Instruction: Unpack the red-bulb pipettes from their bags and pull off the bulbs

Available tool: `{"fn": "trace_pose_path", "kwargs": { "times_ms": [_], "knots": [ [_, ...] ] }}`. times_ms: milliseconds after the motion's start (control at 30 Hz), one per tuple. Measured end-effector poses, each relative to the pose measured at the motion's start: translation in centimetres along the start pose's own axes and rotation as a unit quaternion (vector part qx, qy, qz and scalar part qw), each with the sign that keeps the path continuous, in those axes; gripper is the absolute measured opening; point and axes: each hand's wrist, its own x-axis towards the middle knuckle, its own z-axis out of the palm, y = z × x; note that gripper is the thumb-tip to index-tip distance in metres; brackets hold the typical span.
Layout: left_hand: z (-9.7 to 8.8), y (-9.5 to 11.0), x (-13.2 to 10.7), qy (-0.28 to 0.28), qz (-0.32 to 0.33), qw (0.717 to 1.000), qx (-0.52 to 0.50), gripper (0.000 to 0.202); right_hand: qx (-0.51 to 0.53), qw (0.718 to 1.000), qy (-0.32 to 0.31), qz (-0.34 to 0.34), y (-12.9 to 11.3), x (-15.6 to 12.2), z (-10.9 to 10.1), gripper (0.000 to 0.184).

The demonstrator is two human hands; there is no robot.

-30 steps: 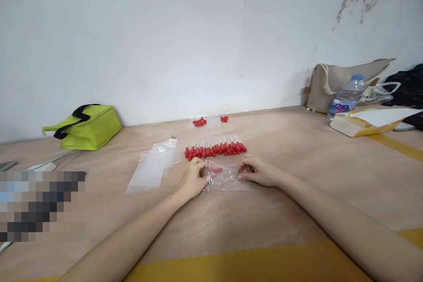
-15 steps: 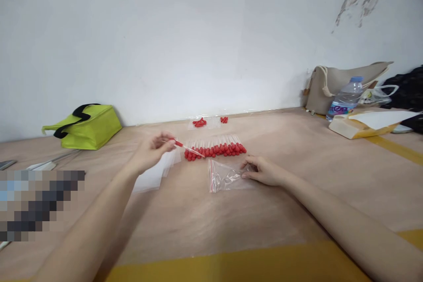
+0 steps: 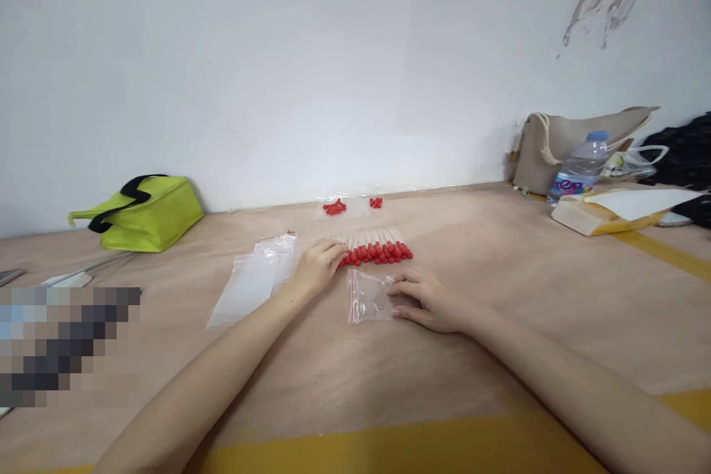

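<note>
My left hand (image 3: 321, 264) reaches over the left end of a row of red-tipped sticks (image 3: 381, 252). Its fingers are curled in at the red tips, and whatever lies between them is hidden. My right hand (image 3: 430, 300) rests on the right part of a clear zip bag (image 3: 369, 298) lying flat on the table, fingers and thumb apart. The bag's red-lined edge faces left. Left of my left hand lie several overlapping clear bags (image 3: 249, 281).
Behind the row, small red pieces (image 3: 334, 207) lie on a clear bag, with another little red cluster (image 3: 376, 203) beside it. A lime-green bag (image 3: 152, 215) stands at left. At right are a water bottle (image 3: 578, 167), a beige bag (image 3: 572, 137) and an opened paper packet (image 3: 603, 211).
My left hand, which held a red-tipped stick in the air, has come down rightward onto the row. My right hand has slid left over the zip bag.
</note>
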Motion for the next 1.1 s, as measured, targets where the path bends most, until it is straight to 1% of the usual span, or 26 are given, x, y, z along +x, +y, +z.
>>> {"fn": "trace_pose_path", "kwargs": {
  "times_ms": [100,167,267,333,400,467,500,533,600,667,700,733,767,867,933,967,1000,1033,1100],
  "knots": [
    [0.4,0.1,0.0,-0.027,0.014,1.0,0.008,0.014,0.001,1.0,0.006,0.0,0.2,0.0,0.1,0.028],
    [0.0,0.7,-0.2,-0.021,-0.008,1.0,-0.015,0.016,0.007,1.0,0.008,0.0,0.3,0.1,0.1,0.031],
    [-1.3,2.6,-0.8,0.0,-0.052,0.997,-0.061,0.022,0.014,1.0,0.0,-0.01,0.5,0.1,0.2,0.036],
    [-2.0,4.2,-1.2,-0.025,-0.049,0.995,-0.082,0.025,0.019,1.0,-0.013,-0.019,0.6,0.2,0.2,0.04],
    [-2.3,5.4,-1.8,-0.084,-0.002,0.993,-0.085,0.03,0.029,0.999,-0.03,-0.028,0.7,0.3,0.3,0.042],
    [-2.3,6.1,-2.5,-0.168,0.051,0.982,-0.072,0.045,0.037,0.998,-0.044,-0.034,0.9,0.3,0.4,0.044],
    [-2.1,6.1,-2.9,-0.217,0.067,0.972,-0.065,0.054,0.04,0.997,-0.049,-0.033,0.9,0.3,0.5,0.045],
    [-2.0,6.1,-3.3,-0.265,0.072,0.96,-0.058,0.06,0.04,0.997,-0.053,-0.029,1.0,0.3,0.5,0.047],
    [-1.9,5.7,-3.9,-0.345,0.061,0.935,-0.052,0.062,0.034,0.997,-0.062,-0.006,1.2,0.2,0.5,0.052],
    [-1.9,5.3,-4.4,-0.388,0.05,0.918,-0.062,0.061,0.024,0.997,-0.072,0.026,1.4,0.1,0.4,0.06],
    [-2.0,5.2,-4.5,-0.391,0.043,0.917,-0.071,0.06,0.019,0.996,-0.077,0.039,1.5,0.0,0.3,0.064],
    [-2.1,5.2,-4.5,-0.382,0.033,0.92,-0.081,0.058,0.016,0.995,-0.082,0.048,1.6,0.0,0.2,0.066],
    [-2.1,5.3,-4.5,-0.359,0.015,0.928,-0.092,0.053,0.014,0.995,-0.09,0.051,1.6,0.0,0.1,0.067],
    [-1.5,5.8,-4.1,-0.252,-0.064,0.957,-0.129,0.039,0.023,0.992,-0.121,0.029,1.4,0.2,-0.3,0.067],
    [-0.8,6.0,-3.5,-0.186,-0.116,0.966,-0.136,0.031,0.037,0.989,-0.142,0.004,1.0,0.4,-0.5,0.068],
    [-0.5,6.0,-3.1,-0.167,-0.14,0.967,-0.134,0.029,0.045,0.987,-0.151,-0.007,0.8,0.5,-0.5,0.067],
    [-0.2,6.0,-2.8,-0.161,-0.166,0.964,-0.131,0.031,0.052,0.986,-0.159,-0.017,0.6,0.5,-0.5,0.066],
    [0.0,5.9,-2.5,-0.17,-0.193,0.957,-0.132,0.035,0.058,0.984,-0.166,-0.026,0.4,0.6,-0.4,0.064],
    [0.1,5.7,-2.0,-0.224,-0.238,0.934,-0.144,0.046,0.07,0.983,-0.166,-0.035,0.0,0.5,-0.3,0.062]
  ]
}}
